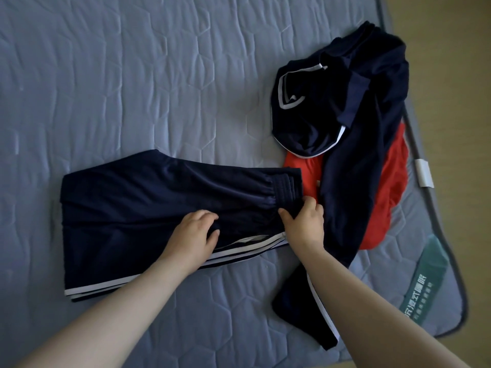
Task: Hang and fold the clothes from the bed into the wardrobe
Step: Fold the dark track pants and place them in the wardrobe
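Navy trousers [132, 203] lie folded on the bed [132, 75], just in front of us. Their long axis runs from left to right, and a white stripe follows the near edge. Our left hand [192, 235] is on the middle of them, with the fingers [207, 215] curled into the cloth. Our right hand [305, 224] is at the right end and pinches the fabric just below the elastic waistband [281, 187]. So both hands grip the same garment, and the right one is nearer to the end that we think must move.

In our judgement the next fold carries the waistband end to the left, over the leg end. That side offers free room, because beyond and to the left of the trousers we see only the blue quilted bed cover.

The right side is tight. A second long navy garment [345, 181] lies touching our right hand, and under it there is a red garment [393, 187]. Farther away a crumpled navy top [318, 110] with white trim sits on this pile, near the right edge of the bed.
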